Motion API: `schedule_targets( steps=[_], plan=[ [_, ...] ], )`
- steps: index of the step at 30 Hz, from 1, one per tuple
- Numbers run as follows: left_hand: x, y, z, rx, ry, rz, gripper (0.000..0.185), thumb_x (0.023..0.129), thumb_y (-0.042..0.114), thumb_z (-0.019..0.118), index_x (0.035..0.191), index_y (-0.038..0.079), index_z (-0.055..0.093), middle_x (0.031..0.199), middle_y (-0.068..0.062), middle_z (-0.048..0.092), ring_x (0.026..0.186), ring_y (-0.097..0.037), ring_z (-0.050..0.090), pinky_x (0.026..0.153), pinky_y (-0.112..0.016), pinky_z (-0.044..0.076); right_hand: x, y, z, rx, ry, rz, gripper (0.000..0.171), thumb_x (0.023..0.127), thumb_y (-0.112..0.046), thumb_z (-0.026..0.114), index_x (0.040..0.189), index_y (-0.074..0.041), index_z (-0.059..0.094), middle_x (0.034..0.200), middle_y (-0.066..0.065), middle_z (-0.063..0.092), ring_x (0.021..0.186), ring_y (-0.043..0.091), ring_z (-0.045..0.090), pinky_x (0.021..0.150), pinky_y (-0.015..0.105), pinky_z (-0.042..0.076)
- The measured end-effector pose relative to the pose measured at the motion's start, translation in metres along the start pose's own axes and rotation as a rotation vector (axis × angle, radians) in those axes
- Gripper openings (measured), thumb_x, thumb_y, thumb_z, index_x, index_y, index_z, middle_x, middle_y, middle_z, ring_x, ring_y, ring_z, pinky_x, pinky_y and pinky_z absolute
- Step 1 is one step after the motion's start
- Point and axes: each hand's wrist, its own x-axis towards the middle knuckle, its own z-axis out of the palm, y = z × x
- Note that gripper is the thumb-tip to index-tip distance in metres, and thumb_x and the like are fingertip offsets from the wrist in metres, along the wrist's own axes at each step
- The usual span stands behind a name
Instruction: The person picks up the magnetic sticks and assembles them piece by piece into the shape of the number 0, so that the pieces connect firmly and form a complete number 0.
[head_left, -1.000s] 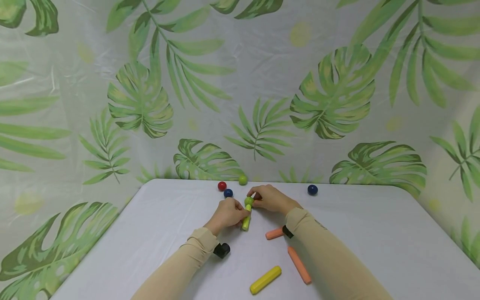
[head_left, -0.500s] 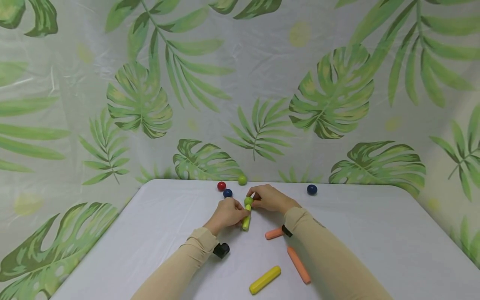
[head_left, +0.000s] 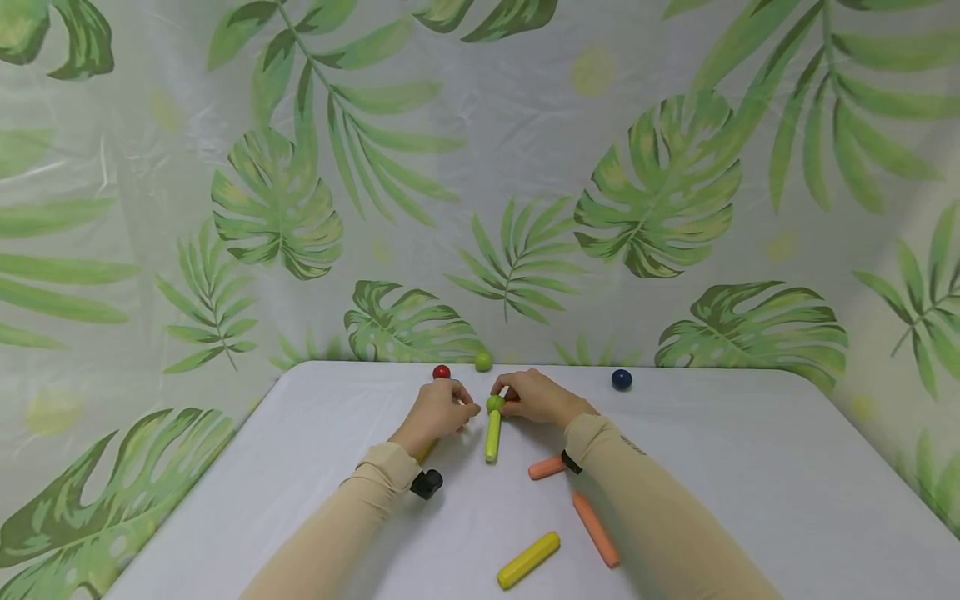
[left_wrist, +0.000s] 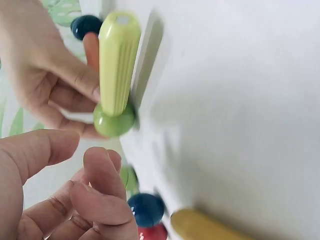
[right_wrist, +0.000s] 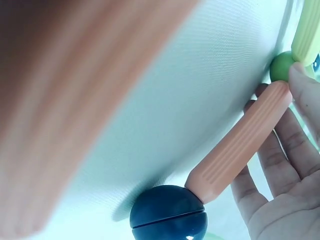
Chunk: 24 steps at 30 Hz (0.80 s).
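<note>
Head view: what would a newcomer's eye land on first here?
Probably the two hands meeting at mid-table: the right hand pinches a green ball joined to a lime stick, with the left hand just beside it. Next, the yellow stick and orange stick lying nearer the front edge.

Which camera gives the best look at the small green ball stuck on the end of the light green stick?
The left wrist view: the green ball fills the frame, joined to the light green stick, with the right hand holding them. The head view shows it tiny between the hands. The right wrist view catches only its edge.
</note>
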Motion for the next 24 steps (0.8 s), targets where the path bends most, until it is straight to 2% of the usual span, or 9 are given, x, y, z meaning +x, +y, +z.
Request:
schedule_targets(
  steps=[7, 12, 17, 24],
  plan=[
    [0.009, -0.001, -0.017, 0.019, 0.042, -0.001, 0.012, 0.099, 0.017, 0.077, 0.102, 0.007, 0.072, 0.085, -0.007, 0.071, 0.066, -0.017, 0.069, 0.061, -0.027, 0.053, 0.0, 0.001, 0.002, -0.002, -0.009, 0.018, 0.022, 0.1, -0.011, 0.076, 0.122, -0.01, 0.073, 0.105, 0.011, 0.078, 0.093, 0.015, 0.072, 0.086, 0.032, 0.058],
    [0.024, -0.004, -0.022, 0.072, 0.063, -0.026, 0.019, 0.098, 0.013, 0.076, 0.114, 0.003, 0.073, 0.092, -0.011, 0.072, 0.066, -0.015, 0.07, 0.063, -0.026, 0.056, -0.002, 0.001, 0.001, -0.019, -0.005, 0.014, 0.023, 0.1, -0.012, 0.077, 0.122, -0.01, 0.073, 0.104, 0.009, 0.078, 0.093, 0.015, 0.072, 0.086, 0.033, 0.059],
    [0.035, -0.006, -0.025, 0.135, 0.062, -0.057, 0.026, 0.097, 0.011, 0.076, 0.122, 0.003, 0.071, 0.097, -0.013, 0.074, 0.066, -0.016, 0.069, 0.064, -0.026, 0.054, -0.002, 0.001, 0.001, -0.035, -0.002, 0.007, 0.023, 0.101, -0.012, 0.076, 0.123, -0.01, 0.073, 0.103, 0.009, 0.078, 0.092, 0.015, 0.071, 0.087, 0.035, 0.058],
    [0.046, -0.01, -0.022, 0.143, 0.039, -0.091, 0.033, 0.098, 0.01, 0.075, 0.129, 0.001, 0.07, 0.113, -0.016, 0.073, 0.068, -0.016, 0.068, 0.065, -0.027, 0.055, -0.003, -0.002, 0.002, -0.041, 0.009, 0.01, 0.023, 0.101, -0.011, 0.076, 0.124, -0.011, 0.072, 0.103, 0.009, 0.078, 0.092, 0.017, 0.071, 0.087, 0.036, 0.058]
  ],
)
